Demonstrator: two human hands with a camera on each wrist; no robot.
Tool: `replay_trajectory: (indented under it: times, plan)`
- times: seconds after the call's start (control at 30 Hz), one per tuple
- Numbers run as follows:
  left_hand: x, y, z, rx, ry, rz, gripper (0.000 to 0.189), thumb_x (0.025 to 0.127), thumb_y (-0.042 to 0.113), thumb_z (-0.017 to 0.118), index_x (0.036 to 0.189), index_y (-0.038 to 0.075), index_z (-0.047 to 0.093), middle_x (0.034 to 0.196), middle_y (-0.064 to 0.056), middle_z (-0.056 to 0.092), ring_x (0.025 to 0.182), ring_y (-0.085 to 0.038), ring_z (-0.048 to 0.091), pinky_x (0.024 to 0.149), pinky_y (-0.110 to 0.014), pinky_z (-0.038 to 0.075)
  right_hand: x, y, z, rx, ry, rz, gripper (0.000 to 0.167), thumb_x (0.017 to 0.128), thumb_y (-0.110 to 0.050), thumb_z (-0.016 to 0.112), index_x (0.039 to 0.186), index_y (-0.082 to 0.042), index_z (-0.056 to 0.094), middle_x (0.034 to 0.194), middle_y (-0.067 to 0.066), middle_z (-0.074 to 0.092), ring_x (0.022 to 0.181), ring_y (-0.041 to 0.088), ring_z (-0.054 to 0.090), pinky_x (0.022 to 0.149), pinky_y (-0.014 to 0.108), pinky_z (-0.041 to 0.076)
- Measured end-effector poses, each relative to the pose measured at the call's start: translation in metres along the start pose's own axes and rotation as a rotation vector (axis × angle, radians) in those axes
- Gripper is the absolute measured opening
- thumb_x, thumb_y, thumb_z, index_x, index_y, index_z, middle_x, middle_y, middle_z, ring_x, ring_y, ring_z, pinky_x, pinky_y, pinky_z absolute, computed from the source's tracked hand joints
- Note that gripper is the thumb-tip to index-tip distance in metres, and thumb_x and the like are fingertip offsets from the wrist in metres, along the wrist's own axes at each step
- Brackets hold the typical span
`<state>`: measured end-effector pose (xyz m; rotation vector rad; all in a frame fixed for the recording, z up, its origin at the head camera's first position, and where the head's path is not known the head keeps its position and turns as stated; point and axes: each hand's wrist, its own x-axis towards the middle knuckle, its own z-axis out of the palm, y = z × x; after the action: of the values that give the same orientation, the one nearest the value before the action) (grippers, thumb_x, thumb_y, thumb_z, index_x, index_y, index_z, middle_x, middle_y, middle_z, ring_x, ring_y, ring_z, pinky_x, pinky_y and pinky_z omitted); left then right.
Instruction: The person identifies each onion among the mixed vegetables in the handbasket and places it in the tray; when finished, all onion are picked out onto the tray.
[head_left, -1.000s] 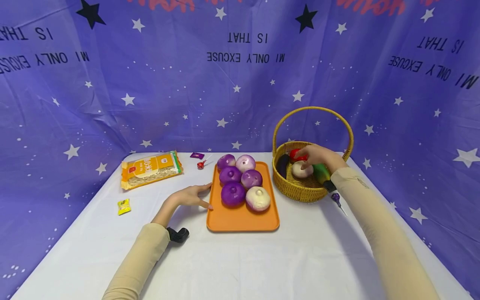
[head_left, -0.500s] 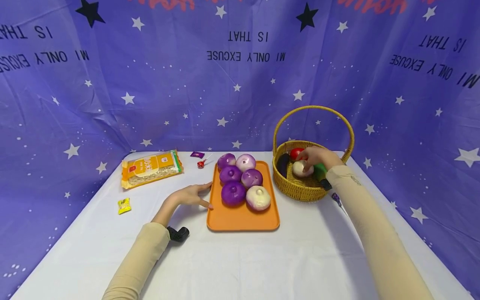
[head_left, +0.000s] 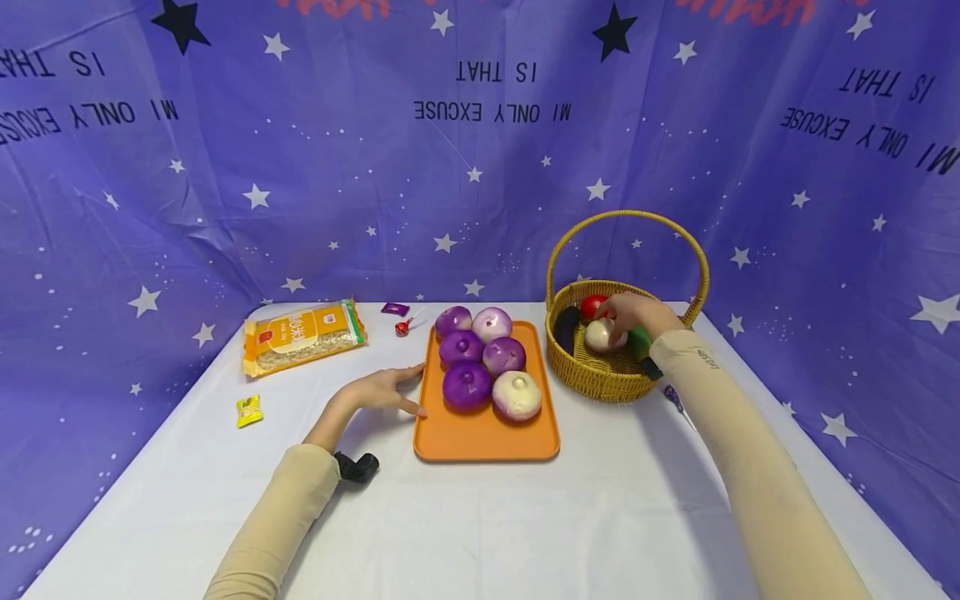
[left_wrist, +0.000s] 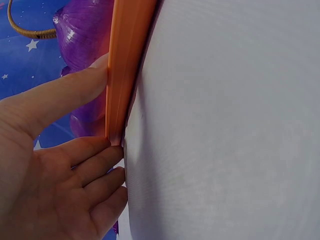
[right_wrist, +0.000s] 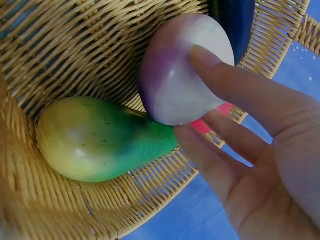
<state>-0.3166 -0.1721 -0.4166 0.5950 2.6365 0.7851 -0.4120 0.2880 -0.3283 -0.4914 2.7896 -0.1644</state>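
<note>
Inside the wicker basket [head_left: 600, 385], my right hand [head_left: 639, 313] pinches a white-and-purple onion [right_wrist: 175, 75], the thumb on one side and fingers on the other. A green-and-yellow, pear-shaped fruit [right_wrist: 100, 140] lies beside that onion. Also in the basket are a long dark eggplant-like thing [head_left: 567, 331] and a round red one [head_left: 594, 307], partly hidden. My left hand [head_left: 378, 392] touches the left edge of the orange tray [head_left: 487, 440], its thumb and fingers extended against the rim. Several onions [head_left: 467, 387], purple to whitish, sit on the tray.
An orange bag of grains [head_left: 306, 337] lies at the back left, with a yellow wrapped candy [head_left: 249, 411] in front. A purple packet [head_left: 395, 308] and a red lollipop [head_left: 402, 328] lie behind the tray. A purple lollipop [head_left: 672, 396] is by the basket; its tall handle [head_left: 626, 212] arches above.
My right hand has shifted slightly left and closed round the onion in the basket. The left hand and the tray stay in place.
</note>
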Motion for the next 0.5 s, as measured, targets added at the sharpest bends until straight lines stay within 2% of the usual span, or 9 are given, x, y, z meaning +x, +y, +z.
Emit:
replay_trajectory:
  times: [0.23,0.3,0.5]
  plan:
    - [-0.0005,-0.0004,-0.0009,-0.005,-0.001,-0.005,0.098,0.077,0.043,0.078,0.152,0.008,0.027,0.153,-0.020,0.030,0.139,-0.042,0.026,0.112,-0.056,0.022,-0.0004,-0.0056,-0.0013,-0.044,-0.026,0.038,0.058,0.081,-0.017,0.078,0.134,-0.007,0.057,0.132,0.023,0.052,0.123,0.041,0.045,0.101,0.056,0.038]
    - [-0.0006,-0.0006,-0.0009,-0.005,-0.004,-0.008,0.098,0.077,0.043,0.078,0.152,0.008,0.027,0.153,-0.019,0.030,0.139,-0.042,0.026,0.112,-0.056,0.022,0.0001,-0.0057,-0.0014,-0.050,-0.024,0.036,0.058,0.080,-0.016,0.078,0.134,-0.007,0.057,0.130,0.023,0.054,0.122,0.039,0.046,0.101,0.055,0.039]
    - [-0.0001,-0.0016,-0.0003,-0.003,-0.006,-0.002,0.097,0.077,0.043,0.078,0.152,0.007,0.027,0.153,-0.019,0.032,0.139,-0.042,0.027,0.112,-0.057,0.022,0.0004,-0.0023,-0.0015,-0.080,0.014,-0.042,0.056,0.077,-0.014,0.079,0.129,-0.002,0.060,0.116,0.018,0.062,0.109,0.033,0.054,0.095,0.050,0.044]
